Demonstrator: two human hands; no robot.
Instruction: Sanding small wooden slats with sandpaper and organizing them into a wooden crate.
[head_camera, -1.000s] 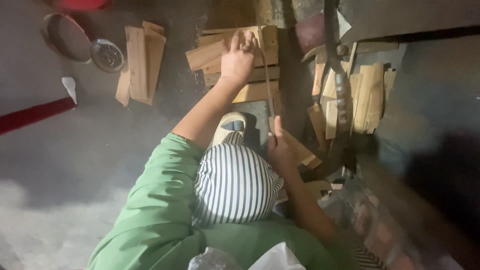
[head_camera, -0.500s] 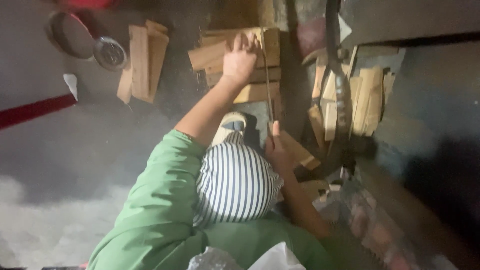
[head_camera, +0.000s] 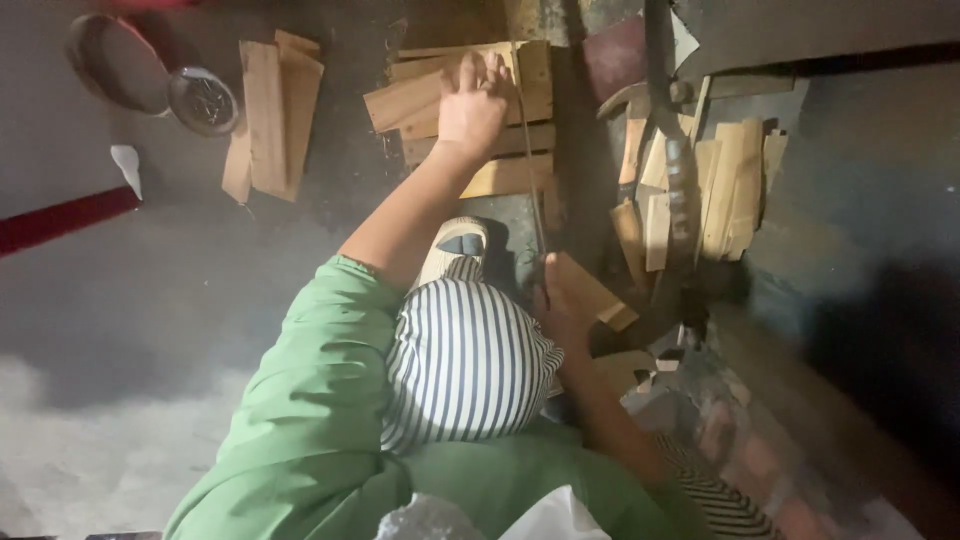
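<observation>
Head view looks straight down on a crouching person in a green top. Left hand (head_camera: 472, 105) lies flat, fingers spread, pressing on a stack of wooden planks (head_camera: 500, 130) on the floor (head_camera: 150, 300), arm stretched well forward. Right hand (head_camera: 560, 305) sits nearer the body, its grip closed round the lower end of a thin rod (head_camera: 528, 160). From that grip the rod runs straight away, its long axis crossing the planks just beside the left hand. 2 more plank piles (head_camera: 270, 115) lie to either side.
</observation>
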